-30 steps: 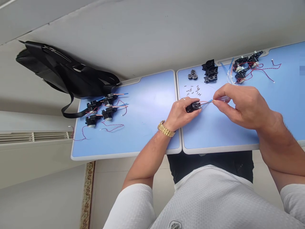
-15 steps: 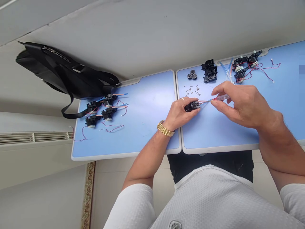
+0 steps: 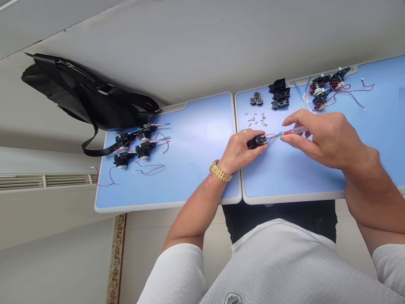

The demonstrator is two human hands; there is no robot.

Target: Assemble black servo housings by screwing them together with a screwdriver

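Over the gap between the two blue tables, my left hand (image 3: 238,151) grips a small black motor assembly (image 3: 255,142) between thumb and fingers. Wires and a blue-tipped lead (image 3: 274,136) stick out of its right side. My right hand (image 3: 325,137) is closed around the clear red-ended handle of a screwdriver (image 3: 295,130). Its shaft points left at the assembly; whether the tip sits in a screw is too small to tell. Loose small screws (image 3: 253,120) are scattered just beyond my left hand.
Black round parts (image 3: 256,99) and black housings (image 3: 280,93) lie at the back. Wired assemblies (image 3: 320,99) are at the back right, with others (image 3: 144,150) on the left table. A black bag (image 3: 79,97) leans against the wall at the left.
Both hands keep their hold on the assembly and the screwdriver. My right hand's fingers have shifted slightly on the handle; the view has moved a little.
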